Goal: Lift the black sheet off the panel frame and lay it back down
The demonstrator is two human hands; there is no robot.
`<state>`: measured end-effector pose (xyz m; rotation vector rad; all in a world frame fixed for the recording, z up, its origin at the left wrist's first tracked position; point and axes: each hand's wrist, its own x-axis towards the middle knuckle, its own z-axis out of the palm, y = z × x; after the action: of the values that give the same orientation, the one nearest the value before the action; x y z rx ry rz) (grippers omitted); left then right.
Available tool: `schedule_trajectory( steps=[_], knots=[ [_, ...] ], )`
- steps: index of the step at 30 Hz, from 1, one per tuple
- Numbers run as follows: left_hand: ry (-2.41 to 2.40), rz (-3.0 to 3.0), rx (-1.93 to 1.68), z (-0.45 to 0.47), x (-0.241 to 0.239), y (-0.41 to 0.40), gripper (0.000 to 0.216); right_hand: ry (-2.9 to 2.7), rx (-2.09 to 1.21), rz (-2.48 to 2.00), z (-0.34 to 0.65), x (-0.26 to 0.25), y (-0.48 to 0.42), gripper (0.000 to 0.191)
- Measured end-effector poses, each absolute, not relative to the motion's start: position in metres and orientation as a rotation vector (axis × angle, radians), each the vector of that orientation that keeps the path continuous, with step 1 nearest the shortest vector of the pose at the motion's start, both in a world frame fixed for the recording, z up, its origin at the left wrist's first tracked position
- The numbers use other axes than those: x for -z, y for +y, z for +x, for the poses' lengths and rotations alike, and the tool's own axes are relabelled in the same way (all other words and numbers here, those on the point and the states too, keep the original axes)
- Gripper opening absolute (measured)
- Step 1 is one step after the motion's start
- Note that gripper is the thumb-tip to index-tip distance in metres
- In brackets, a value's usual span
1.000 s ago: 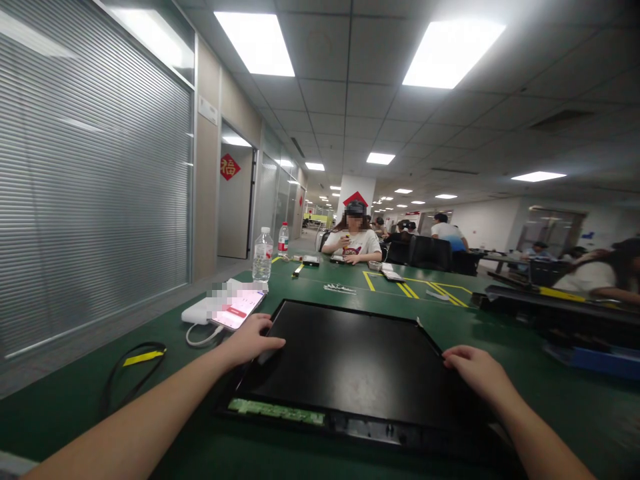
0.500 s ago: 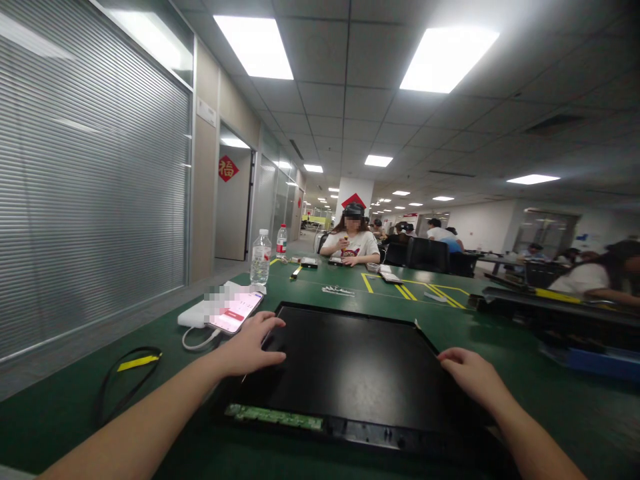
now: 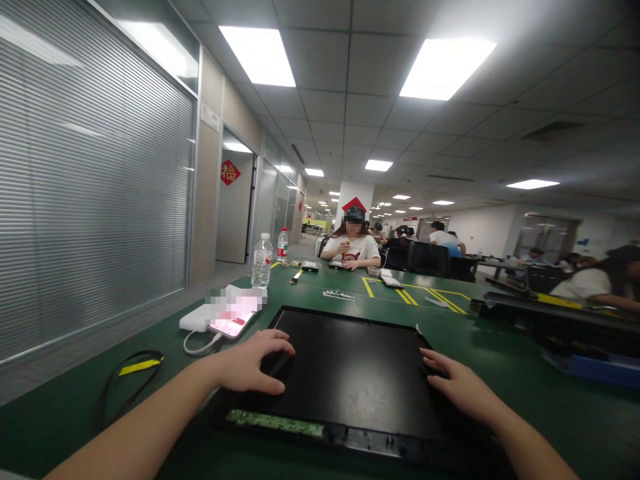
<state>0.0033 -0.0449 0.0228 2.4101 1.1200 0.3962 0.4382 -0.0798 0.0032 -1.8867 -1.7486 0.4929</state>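
A flat black screen panel (image 3: 350, 367) in a dark frame lies on the green table in front of me. Along its near edge runs a narrow green circuit board (image 3: 275, 423). My left hand (image 3: 253, 363) is over the panel's left edge, thumb and fingers spread; whether it presses on the surface I cannot tell. At the right edge my right hand (image 3: 460, 383) has its fingers apart and reaching over the frame, with nothing held in them. A small pale tab (image 3: 419, 329) sticks up at the far right corner.
Left of the panel are a phone (image 3: 235, 319) with a white cable, a white power bank (image 3: 195, 319), a water bottle (image 3: 262, 261) and a black strap (image 3: 133, 383). Dark panels (image 3: 550, 313) are stacked at right. A person (image 3: 353, 247) sits across the table (image 3: 310, 300).
My right hand has shifted inward from the frame's edge, and its fingers have opened. My left hand has moved slightly right over the panel. The view has tilted up a little.
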Motion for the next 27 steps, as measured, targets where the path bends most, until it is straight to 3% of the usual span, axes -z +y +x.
schedule_trajectory(
  steps=[10,20,27],
  knots=[
    [1.026,2.382,-0.407,0.006,-0.031,-0.054,0.066,-1.753,-0.560,-1.816,0.445,-0.004,-0.079,0.048],
    [1.023,2.418,-0.352,0.000,-0.037,-0.054,0.073,-1.732,-0.400,-1.846,0.439,-0.019,-0.082,0.035],
    [1.069,2.388,-0.492,0.004,-0.031,-0.049,0.060,-1.544,-0.203,-2.045,0.456,-0.024,-0.080,0.033]
  ],
)
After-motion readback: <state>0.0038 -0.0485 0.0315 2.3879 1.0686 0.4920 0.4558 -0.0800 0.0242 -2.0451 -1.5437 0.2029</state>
